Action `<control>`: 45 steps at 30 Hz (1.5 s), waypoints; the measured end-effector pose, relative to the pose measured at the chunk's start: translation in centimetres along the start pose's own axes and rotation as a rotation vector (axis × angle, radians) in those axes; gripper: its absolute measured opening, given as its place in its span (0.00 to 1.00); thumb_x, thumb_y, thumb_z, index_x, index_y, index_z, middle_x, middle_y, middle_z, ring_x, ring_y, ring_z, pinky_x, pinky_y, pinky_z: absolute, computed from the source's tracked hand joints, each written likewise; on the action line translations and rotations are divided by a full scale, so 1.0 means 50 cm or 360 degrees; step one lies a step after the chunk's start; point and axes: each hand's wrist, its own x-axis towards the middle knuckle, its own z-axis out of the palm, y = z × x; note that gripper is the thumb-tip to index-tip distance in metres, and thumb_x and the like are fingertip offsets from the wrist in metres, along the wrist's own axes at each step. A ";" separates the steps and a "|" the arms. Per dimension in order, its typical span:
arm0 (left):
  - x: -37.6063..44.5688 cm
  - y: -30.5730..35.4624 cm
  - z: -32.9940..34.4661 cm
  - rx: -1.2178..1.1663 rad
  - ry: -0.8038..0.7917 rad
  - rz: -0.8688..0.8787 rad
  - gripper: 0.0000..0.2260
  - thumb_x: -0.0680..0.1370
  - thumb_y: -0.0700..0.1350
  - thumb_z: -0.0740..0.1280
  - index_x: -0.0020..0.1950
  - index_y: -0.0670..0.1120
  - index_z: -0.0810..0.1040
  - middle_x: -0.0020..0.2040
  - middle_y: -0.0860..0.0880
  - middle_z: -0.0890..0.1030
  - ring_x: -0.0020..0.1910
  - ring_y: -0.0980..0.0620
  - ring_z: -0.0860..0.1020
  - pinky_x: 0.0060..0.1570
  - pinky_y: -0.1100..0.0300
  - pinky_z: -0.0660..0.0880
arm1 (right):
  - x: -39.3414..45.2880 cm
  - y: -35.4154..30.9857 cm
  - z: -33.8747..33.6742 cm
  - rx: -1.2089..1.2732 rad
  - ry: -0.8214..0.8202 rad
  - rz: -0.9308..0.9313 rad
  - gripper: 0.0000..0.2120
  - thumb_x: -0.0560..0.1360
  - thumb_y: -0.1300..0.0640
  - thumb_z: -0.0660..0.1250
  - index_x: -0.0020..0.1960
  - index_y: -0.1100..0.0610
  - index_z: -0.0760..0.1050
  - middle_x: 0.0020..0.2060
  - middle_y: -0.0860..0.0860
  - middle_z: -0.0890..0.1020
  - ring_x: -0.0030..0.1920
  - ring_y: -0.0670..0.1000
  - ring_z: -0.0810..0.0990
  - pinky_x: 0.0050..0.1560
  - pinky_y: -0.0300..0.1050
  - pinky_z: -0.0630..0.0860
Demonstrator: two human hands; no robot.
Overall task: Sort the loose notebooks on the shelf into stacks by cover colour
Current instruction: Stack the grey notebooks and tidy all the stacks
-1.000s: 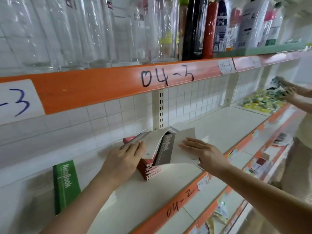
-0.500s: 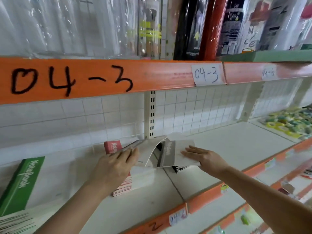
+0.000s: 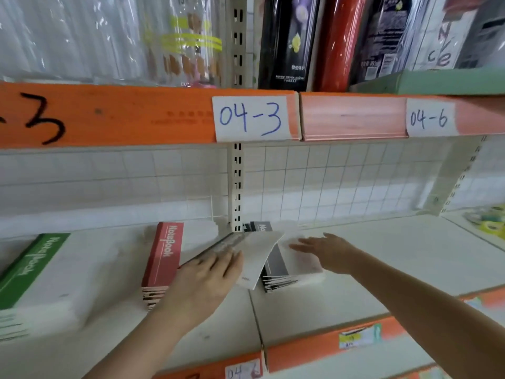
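Left hand (image 3: 207, 272): arm extended, fingers gripping. Right hand (image 3: 325, 251): arm extended from the right, fingers straight, palm down.

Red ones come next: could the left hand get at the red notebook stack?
Probably yes: the red notebook stack lies right beside the left hand, nothing between, though it grips a notebook.
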 end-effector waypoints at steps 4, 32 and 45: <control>0.032 0.048 0.036 0.0039 -0.0080 0.0036 0.18 0.73 0.36 0.54 0.62 0.39 0.70 0.51 0.42 0.84 0.42 0.44 0.83 0.32 0.55 0.80 | 0.002 0.003 0.018 0.0337 0.0169 -0.0029 0.22 0.80 0.56 0.56 0.71 0.39 0.65 0.71 0.41 0.68 0.69 0.46 0.69 0.67 0.40 0.65; 0.216 0.201 0.203 0.0023 -0.1151 -0.0335 0.32 0.81 0.64 0.48 0.73 0.40 0.63 0.63 0.39 0.73 0.61 0.42 0.71 0.51 0.51 0.68 | -0.018 0.008 0.008 0.0432 0.0332 0.0217 0.23 0.79 0.60 0.54 0.73 0.48 0.64 0.67 0.47 0.73 0.62 0.51 0.74 0.55 0.42 0.71; 0.039 -0.003 -0.012 -0.0167 -0.0878 -0.0487 0.20 0.79 0.54 0.51 0.55 0.45 0.78 0.53 0.48 0.80 0.53 0.47 0.77 0.60 0.49 0.68 | 0.035 -0.164 -0.049 0.0508 0.0518 -0.0083 0.23 0.78 0.59 0.58 0.72 0.49 0.64 0.67 0.47 0.73 0.62 0.52 0.75 0.55 0.42 0.72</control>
